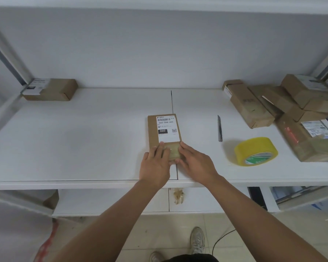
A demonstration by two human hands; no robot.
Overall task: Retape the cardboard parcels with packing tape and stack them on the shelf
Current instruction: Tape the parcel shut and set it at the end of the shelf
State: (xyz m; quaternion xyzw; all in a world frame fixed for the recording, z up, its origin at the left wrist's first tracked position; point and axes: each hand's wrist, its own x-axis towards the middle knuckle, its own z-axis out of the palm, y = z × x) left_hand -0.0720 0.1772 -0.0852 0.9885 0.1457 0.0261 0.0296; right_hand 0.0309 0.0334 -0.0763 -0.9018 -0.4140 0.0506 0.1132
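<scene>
Parcel [164,132] of brown cardboard lies flat near the middle of the white shelf [83,138], straddling the dark seam that runs front to back through the board, with its long side pointing away from the person. A white shipping label [167,128] covers the far part of its top and reads 060-06B-A05, with a black block marked 060 and a small square code. A glossy strip of clear tape [173,151] crosses the near end of the box. The left hand [155,167] lies on that near end with its fingers straight and flat, pressing down on the top. The right hand [195,164] lies just beside it, fingers also extended, pressing the tape from the right edge; neither hand curls round anything. To the right, well apart from the box, a yellow tape roll [256,151] lies tilted on the shelf, and a slim utility knife [219,129] lies between the box and the roll. A heap of other cardboard parcels [284,108] sits at the far right. 1 lone labelled box [51,89] rests at the back left corner against the wall.
</scene>
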